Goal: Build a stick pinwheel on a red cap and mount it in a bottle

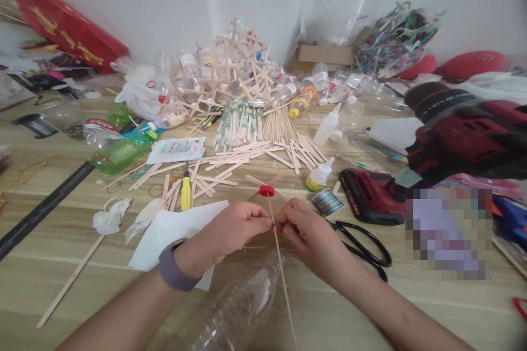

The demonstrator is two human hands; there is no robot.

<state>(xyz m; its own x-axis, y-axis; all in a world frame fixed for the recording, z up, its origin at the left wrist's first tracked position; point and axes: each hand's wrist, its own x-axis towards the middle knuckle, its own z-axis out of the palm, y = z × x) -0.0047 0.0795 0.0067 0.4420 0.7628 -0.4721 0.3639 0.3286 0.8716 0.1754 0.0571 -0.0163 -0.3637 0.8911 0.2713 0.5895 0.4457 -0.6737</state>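
A thin wooden skewer slants up from the bottom edge between my hands. At its upper end sits a red bottle cap, with several thin sticks poking out around it. My left hand, with a grey band on the wrist, pinches the skewer below the cap between thumb and fingertips. From the other side, the closed fingers of my right hand meet the skewer at the same spot. A small dark band shows there, partly hidden by the fingertips. Below my hands lies a clear plastic bottle on its side.
Black-handled scissors lie by my right forearm, near a red and black cordless drill. A glue bottle, a yellow screwdriver and white paper surround my hands. Craft sticks and plastic bottles pile up behind.
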